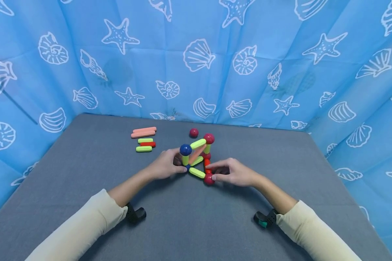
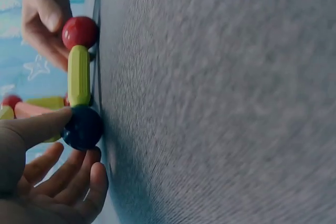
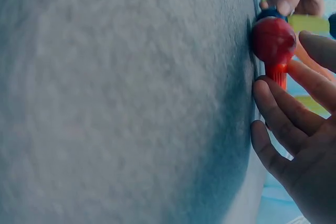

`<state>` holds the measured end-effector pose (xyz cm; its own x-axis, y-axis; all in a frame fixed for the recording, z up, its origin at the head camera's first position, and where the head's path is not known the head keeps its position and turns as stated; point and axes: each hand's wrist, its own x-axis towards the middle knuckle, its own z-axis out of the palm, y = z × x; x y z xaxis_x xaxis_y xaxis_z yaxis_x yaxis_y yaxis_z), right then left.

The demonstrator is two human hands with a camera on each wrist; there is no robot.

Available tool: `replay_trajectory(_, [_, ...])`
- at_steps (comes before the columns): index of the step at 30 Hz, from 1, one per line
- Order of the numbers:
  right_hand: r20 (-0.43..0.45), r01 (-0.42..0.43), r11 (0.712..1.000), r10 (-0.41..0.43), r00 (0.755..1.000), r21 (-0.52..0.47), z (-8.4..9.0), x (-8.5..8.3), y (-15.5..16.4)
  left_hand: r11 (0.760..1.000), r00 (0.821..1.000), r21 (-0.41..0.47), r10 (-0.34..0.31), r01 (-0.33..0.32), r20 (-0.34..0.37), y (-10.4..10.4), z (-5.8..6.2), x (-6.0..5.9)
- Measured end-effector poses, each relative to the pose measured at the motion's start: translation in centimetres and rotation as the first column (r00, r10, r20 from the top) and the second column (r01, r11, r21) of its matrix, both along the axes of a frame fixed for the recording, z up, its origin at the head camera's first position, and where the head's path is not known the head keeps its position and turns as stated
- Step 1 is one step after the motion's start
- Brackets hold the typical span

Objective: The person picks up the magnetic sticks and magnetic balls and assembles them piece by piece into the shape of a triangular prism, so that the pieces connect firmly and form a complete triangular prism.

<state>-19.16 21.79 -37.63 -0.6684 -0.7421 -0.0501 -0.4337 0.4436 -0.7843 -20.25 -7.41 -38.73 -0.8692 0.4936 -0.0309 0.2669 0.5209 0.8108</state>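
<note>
Both hands are at a small frame of magnetic rods and balls on the grey table. My left hand point(image 1: 164, 164) pinches the lower blue ball point(image 2: 84, 128) between thumb and fingers. A yellow-green rod point(image 1: 197, 173) joins that ball to the front red ball point(image 1: 209, 178). My right hand point(image 1: 235, 172) has its fingers, nearly straight, against the red rod point(image 1: 207, 166), with the thumb beside the front red ball. Upright rods carry an upper blue ball point(image 1: 185, 149) and an upper red ball point(image 1: 209, 138), linked by another yellow-green rod point(image 1: 198, 144). A salmon rod point(image 1: 197, 154) slants below it.
A loose red ball point(image 1: 194, 132) lies behind the frame. To the left are two salmon rods point(image 1: 143, 134), two yellow-green rods point(image 1: 144, 149) and a red rod point(image 1: 148, 144). A blue shell-patterned curtain point(image 1: 199, 72) hangs behind the table point(image 1: 196, 224).
</note>
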Motion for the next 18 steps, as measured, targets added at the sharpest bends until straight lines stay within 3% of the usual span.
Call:
replay_trajectory(10, [0.05, -0.046, 0.999, 0.046, 0.998, 0.014, 0.3, 0.2, -0.5, 0.996, 0.998, 0.055, 0.068, -0.069, 0.008, -0.2, -0.5, -1.8])
replay_trajectory(14, [-0.017, 0.05, 0.999, -0.05, 0.999, 0.008, 0.2, -0.8, 0.3, 0.995, 0.997, 0.063, 0.072, -0.072, 0.007, -0.1, -0.6, -2.1])
replay_trajectory(18, [-0.106, 0.203, 0.979, -0.2, 0.974, 0.023, 0.1, -2.1, 0.6, 0.995, 0.997, 0.076, 0.071, -0.071, 0.009, 0.0, -0.8, -2.4])
